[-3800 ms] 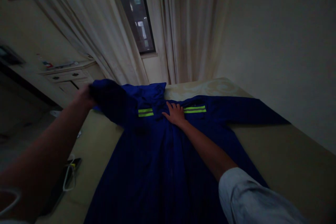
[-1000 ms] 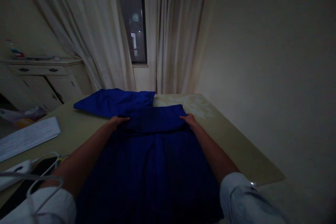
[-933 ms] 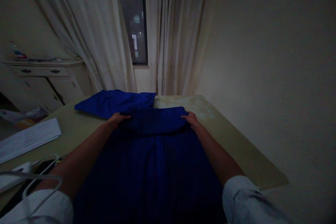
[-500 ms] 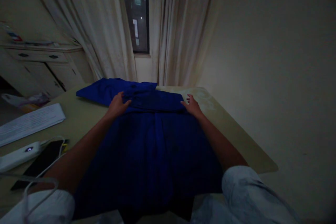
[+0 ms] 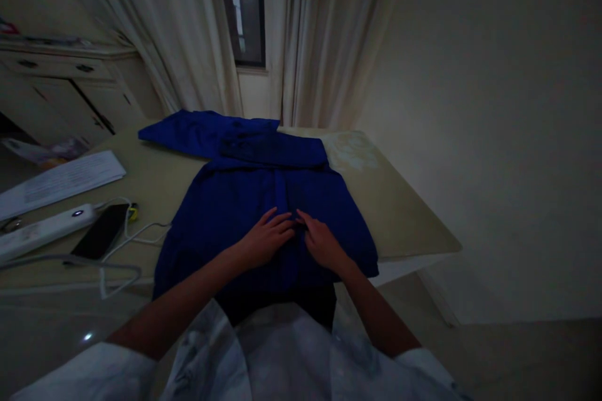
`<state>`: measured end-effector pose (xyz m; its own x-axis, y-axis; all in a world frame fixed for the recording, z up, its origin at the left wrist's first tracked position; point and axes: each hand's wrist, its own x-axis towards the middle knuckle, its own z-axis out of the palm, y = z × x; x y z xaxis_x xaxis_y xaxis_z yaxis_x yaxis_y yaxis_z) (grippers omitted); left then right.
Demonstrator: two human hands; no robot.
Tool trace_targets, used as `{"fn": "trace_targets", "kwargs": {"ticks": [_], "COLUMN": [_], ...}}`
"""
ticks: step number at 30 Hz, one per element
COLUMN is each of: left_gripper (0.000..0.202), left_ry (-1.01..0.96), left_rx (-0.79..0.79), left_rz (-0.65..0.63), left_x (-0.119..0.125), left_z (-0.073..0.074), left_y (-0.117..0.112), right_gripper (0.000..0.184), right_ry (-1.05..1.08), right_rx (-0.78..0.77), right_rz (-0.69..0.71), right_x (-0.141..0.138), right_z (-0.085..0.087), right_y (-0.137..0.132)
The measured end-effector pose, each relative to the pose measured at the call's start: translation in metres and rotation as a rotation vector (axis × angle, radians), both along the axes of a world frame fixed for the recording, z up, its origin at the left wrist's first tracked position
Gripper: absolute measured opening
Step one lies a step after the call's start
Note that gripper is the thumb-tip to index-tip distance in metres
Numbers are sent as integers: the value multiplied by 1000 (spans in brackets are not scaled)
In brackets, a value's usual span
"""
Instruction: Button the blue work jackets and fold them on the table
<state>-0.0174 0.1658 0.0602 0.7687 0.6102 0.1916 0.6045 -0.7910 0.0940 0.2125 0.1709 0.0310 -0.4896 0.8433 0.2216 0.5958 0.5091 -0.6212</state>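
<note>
A dark blue garment (image 5: 211,200) with long sleeves lies on the table, a raised strip (image 5: 281,191) running down its middle. One sleeve part (image 5: 282,149) is folded across the top, and another blue section (image 5: 188,131) reaches out to the far left. My left hand (image 5: 267,239) rests on the cloth just left of the strip, fingers stretched out. Close by on the right, my right hand (image 5: 323,243) touches the garment beside the strip, its fingers partly bent and apart. The fingertips of both hands nearly meet. The garment's lower edge hangs by my body.
On the left of the table (image 5: 404,213) lie printed papers (image 5: 70,178), a white power strip (image 5: 47,232), a black phone (image 5: 101,232) and a white cable (image 5: 136,238). Behind stand curtains (image 5: 324,44) and a cabinet (image 5: 70,75); a wall (image 5: 493,138) rises at right.
Both hands have come back from the folded top of the garment toward my body and closer together, onto the middle strip. The view has tilted downward.
</note>
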Motion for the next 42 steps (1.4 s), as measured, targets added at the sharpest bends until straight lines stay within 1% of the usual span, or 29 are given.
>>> {"fn": "trace_targets", "kwargs": {"ticks": [2, 4, 5, 6, 9, 10, 11, 12, 14, 16, 18, 19, 21, 23, 25, 27, 28, 29, 32, 33, 34, 35, 36, 37, 38, 39, 40, 41, 42], "left_gripper": [37, 28, 26, 28, 36, 38, 39, 40, 45, 51, 59, 63, 70, 70, 67, 63, 62, 60, 58, 57, 56, 56, 57, 59, 62, 66, 71, 76, 78], "left_ry": [51, 54, 54, 60, 120, 139, 145, 136, 83, 18, 12, 26, 49, 45, 46, 65, 71, 70, 26, 6, -14, -34, -52, -70, -88, -105, -125, -149, -188], "left_rx": [50, 81, 66, 17, -248, -307, -325, -303, -193, -94, -91, -128, -224, -253, -199, -135, -116, -105, -85, -74, -53, -19, 23, 69, 108, 130, 127, 102, 58], "left_rz": [42, 127, 175, 214, 299, 318, 336, 350, 360, 382, 463, 524, 633, 692, 704, 677, 644, 605, 512, 519, 559, 634, 740, 866, 987, 1084, 1144, 1168, 1172], "left_x": [-7, -22, -31, -38, -52, -51, -47, -40, -21, -2, 8, 8, -3, -19, -33, -40, -42, -44, -52, -59, -68, -80, -94, -109, -126, -142, -158, -172, -184], "left_z": [2, 6, 8, 11, 22, 27, 31, 34, 36, 30, 17, 9, -8, -22, -30, -35, -36, -37, -38, -37, -37, -37, -37, -38, -39, -40, -41, -42, -43], "left_y": [-1, -4, -5, -6, -1, 5, 12, 21, 45, 72, 97, 107, 121, 123, 111, 86, 70, 52, -1, -18, -33, -47, -59, -71, -81, -91, -99, -107, -114], "right_gripper": [63, 59, 57, 56, 54, 53, 53, 52, 52, 52, 52, 52, 52, 52, 52, 55, 58, 61, 71, 72, 73, 73, 72, 69, 65, 61, 58, 57, 60], "right_ry": [-48, -87, -103, -115, -137, -146, -156, -167, -186, -200, -209, -211, -206, -197, -193, -192, -189, -186, -187, -193, -196, -193, -180, -157, -126, -94, -66, -50, -48], "right_rx": [37, 69, 79, 85, 102, 111, 121, 131, 151, 165, 164, 159, 145, 122, 86, 67, 72, 87, 150, 163, 171, 175, 180, 191, 209, 233, 257, 270, 272], "right_rz": [-40, -62, -72, -85, -140, -158, -175, -188, -201, -198, -193, -190, -184, -181, -199, -214, -178, -97, 278, 372, 419, 413, 356, 249, 92, -100, -306, -499, -652], "right_x": [9, 19, 23, 24, 20, 17, 14, 11, 7, 6, 9, 11, 16, 18, 14, 1, -8, -19, -47, -51, -51, -46, -37, -24, -7, 13, 34, 56, 76], "right_z": [-10, -17, -18, -19, -16, -14, -13, -12, -12, -14, -17, -18, -18, -15, -10, -4, -2, -1, -2, -4, -7, -10, -12, -14, -15, -16, -16, -16, -16], "right_y": [-9, -18, -22, -25, -30, -31, -31, -31, -32, -34, -35, -36, -35, -34, -36, -45, -53, -62, -95, -104, -110, -113, -112, -108, -102, -95, -87, -79, -73]}}
